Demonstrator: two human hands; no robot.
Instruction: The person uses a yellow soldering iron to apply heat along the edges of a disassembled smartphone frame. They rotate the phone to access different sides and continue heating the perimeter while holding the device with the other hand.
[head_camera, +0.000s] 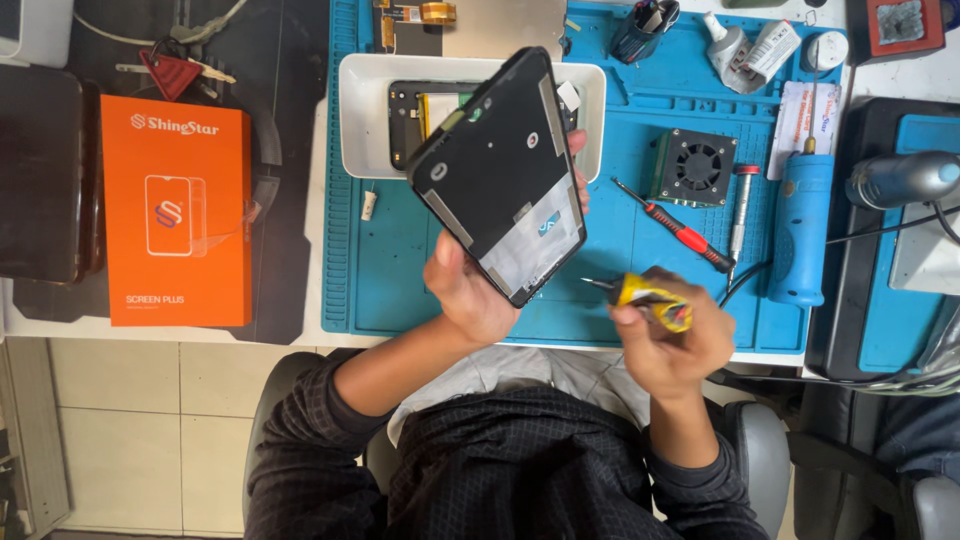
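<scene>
— 2 hands busy, so ask quick. What do you want to know?

— Walk me round, biggest thing first.

— Biggest is the blue work mat across the desk. On my left lies an orange box. At the mat's far edge sits a white tray with a phone body lying in it, insides showing. A blue heat tool lies to my right, near a small square fan.

— And in your hands?

— My left hand is closed round the lower corner of a black phone frame, thumb on the near face, fingers wrapped behind the far edge. It is tilted up above the tray, clear of the mat. My right hand is curled shut on a yellow-handled tool, its thin metal tip pointing left, just beside the frame's bottom corner but apart from it.

— How far along, would you say?

— I judge the phone is already opened: the frame is separate and looks stripped bare apart from a white patch low down. The tip has not yet met the frame. A red screwdriver lies idle on the mat.
</scene>
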